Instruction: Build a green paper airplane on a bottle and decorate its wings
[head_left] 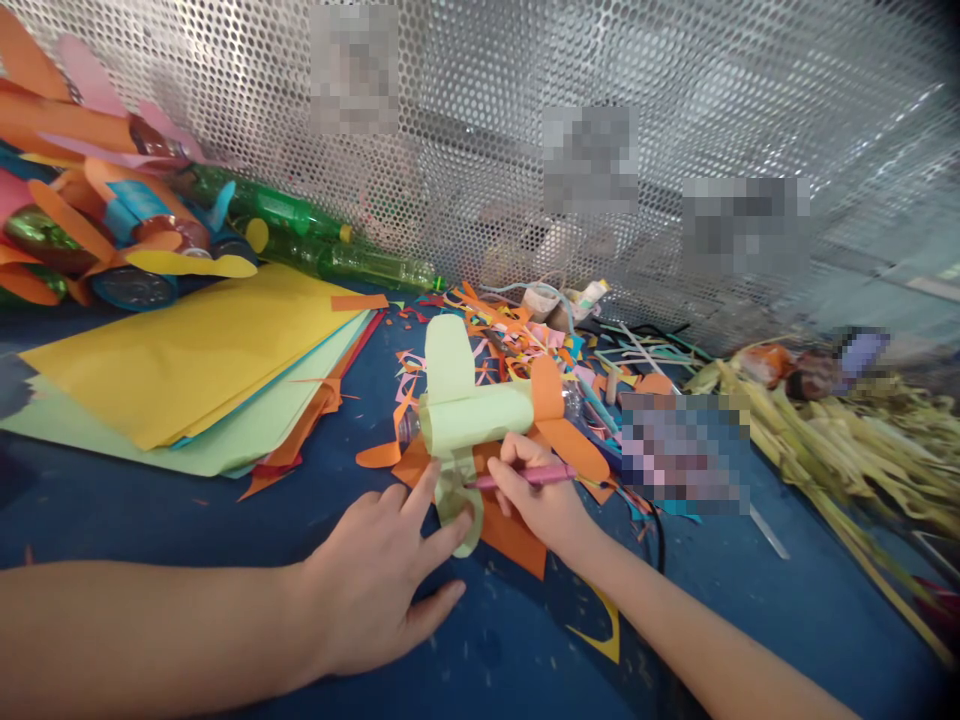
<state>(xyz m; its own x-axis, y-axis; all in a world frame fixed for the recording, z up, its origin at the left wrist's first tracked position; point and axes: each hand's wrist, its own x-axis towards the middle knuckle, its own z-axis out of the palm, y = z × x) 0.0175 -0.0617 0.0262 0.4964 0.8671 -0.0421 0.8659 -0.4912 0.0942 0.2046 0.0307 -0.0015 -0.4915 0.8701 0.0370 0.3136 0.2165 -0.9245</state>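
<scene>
- Right hand [536, 495] of mine grips a slim pink pen [556, 474], its tip at the nearer pale green paper wing [448, 502].
- My left hand [375, 575] is open, fingers spread, fingertips resting on that wing.
- Just ahead of my hands lies the clear plastic bottle model wrapped in pale green paper [484, 415], with orange paper fins [574, 450].
- Beneath everything I see a dark blue tabletop [225, 620], flecked with bits.
- Beyond it rises a silvery perforated metal panel [480, 60], partly masked by pixelated patches.
- To my left lies a fanned stack of yellow, green and orange paper sheets [202, 350], with green plastic bottles [300, 250] behind; I cannot read any lettering on them.
- Multicoloured paper scraps [517, 330] spread behind the model; yellowish-green dry leaves [787, 430] lie far right.
</scene>
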